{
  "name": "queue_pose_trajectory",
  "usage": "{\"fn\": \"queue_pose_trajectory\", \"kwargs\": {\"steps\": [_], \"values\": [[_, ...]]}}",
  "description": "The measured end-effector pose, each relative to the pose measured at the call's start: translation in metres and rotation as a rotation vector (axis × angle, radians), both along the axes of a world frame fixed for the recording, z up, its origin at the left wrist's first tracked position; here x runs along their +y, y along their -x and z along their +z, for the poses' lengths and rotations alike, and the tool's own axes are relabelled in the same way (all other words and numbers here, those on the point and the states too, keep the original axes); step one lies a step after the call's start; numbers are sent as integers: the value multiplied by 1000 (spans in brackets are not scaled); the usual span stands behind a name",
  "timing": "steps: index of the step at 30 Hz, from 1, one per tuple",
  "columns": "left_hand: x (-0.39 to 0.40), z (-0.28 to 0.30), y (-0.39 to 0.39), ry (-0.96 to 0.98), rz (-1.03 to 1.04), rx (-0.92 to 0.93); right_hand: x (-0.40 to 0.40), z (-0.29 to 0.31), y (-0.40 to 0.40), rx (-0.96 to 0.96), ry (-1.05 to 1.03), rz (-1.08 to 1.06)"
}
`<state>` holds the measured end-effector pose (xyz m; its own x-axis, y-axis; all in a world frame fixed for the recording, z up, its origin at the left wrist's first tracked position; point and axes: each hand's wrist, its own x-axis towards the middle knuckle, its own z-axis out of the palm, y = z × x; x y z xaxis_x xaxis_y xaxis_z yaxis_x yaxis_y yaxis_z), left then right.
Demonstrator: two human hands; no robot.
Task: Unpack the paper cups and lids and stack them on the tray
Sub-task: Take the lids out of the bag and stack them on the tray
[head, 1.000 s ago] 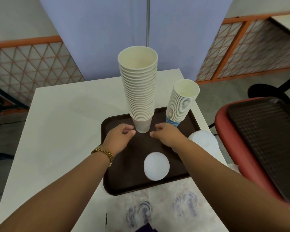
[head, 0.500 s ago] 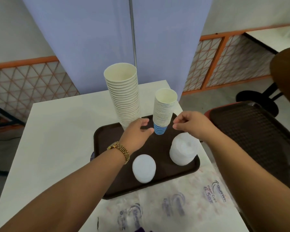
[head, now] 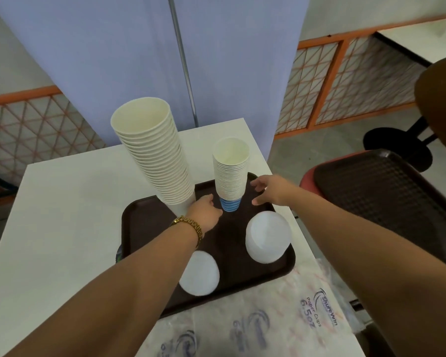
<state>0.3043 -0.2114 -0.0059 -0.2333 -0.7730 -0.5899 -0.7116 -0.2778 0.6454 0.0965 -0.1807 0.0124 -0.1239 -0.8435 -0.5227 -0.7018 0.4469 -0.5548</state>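
Observation:
A dark brown tray point(head: 150, 256) lies on the white table. On its far side stand a tall stack of large white paper cups point(head: 155, 155) and a shorter stack of small cups point(head: 231, 173) with a blue bottom cup. Two stacks of white lids rest nearer me: a low one point(head: 201, 275) at the front and a thicker one point(head: 268, 237) at the right. My left hand point(head: 205, 213) is beside the small stack's base, fingertips touching the blue cup. My right hand point(head: 271, 189) hovers open just right of that stack, holding nothing.
Empty printed plastic cup wrappers point(head: 255, 323) lie on the table's near edge in front of the tray. A second dark tray point(head: 386, 194) rests on a red stool at the right. A blue curtain and orange lattice fence stand behind the table.
Both hands left the large cup stack's base and moved right to flank the small stack. The right hand's fingers have spread apart. The view has shifted, bringing the right lid stack onto the tray.

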Motion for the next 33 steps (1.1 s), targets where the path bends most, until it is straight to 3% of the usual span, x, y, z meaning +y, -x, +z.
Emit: {"fn": "queue_pose_trajectory", "kwargs": {"steps": [4,14,24,33], "values": [[-1,-6,12,15,23,18,-14,-13,-8,-12,-11,86],[-1,4,17,34,42,109,-16,-15,-8,-199,111,42],[37,70,-5,259,21,220,13,51,-14,-277,276,62],[95,123,-71,423,67,315,69,110,-75,-296,384,103]]}}
